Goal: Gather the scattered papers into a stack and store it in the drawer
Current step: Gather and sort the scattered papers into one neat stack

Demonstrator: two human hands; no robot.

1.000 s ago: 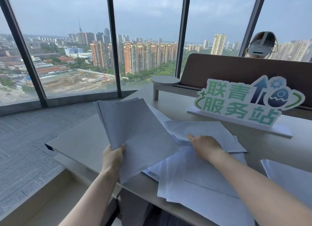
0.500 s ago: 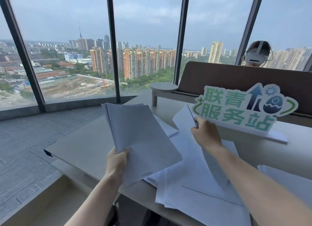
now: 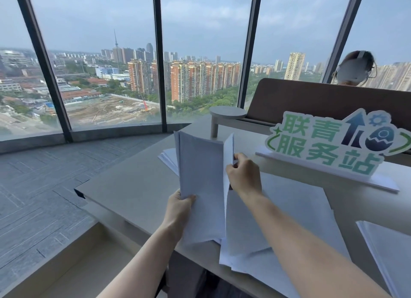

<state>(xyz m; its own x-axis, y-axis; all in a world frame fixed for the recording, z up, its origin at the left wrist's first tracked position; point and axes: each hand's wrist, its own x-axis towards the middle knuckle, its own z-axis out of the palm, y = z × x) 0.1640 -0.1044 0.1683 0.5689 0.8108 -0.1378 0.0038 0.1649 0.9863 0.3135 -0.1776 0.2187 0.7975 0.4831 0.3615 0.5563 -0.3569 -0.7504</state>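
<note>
White papers (image 3: 201, 186) gripped upright, both hands

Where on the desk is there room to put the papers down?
Bare desk lies left of the held stack, out to the desk's left corner. A narrower bare strip runs under the sign. The middle and right are crowded with loose sheets and another pile.

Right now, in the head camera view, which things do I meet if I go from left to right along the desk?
Left hand gripping the upright sheaf of papers → right hand pinching a single sheet → green sign → separate pile of papers at the right edge.
</note>
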